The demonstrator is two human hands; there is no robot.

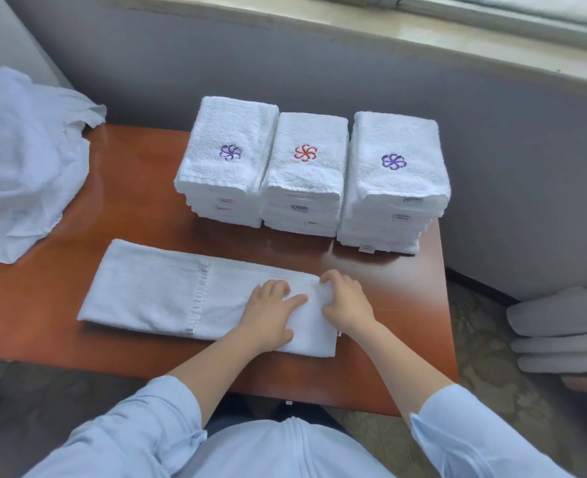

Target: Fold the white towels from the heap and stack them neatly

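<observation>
A white towel (154, 291), folded into a long strip, lies across the front of the brown table (130, 174). My left hand (267, 315) lies flat on the strip's right part, fingers straight. Beside it, my right hand (345, 301) pinches the strip's right end, fingers curled into the cloth. Behind stand three stacks of folded towels: the left stack (224, 160) with a purple flower mark, the middle stack (305, 170) with a red one, the right stack (393, 177) with a purple one. The heap of unfolded white towels (19, 160) sits at the table's left end.
A grey wall (492, 132) with a window ledge runs right behind the stacks. Grey folded cloths (561, 326) lie off the table at the right, over patterned carpet. The table's right edge is close to my right hand.
</observation>
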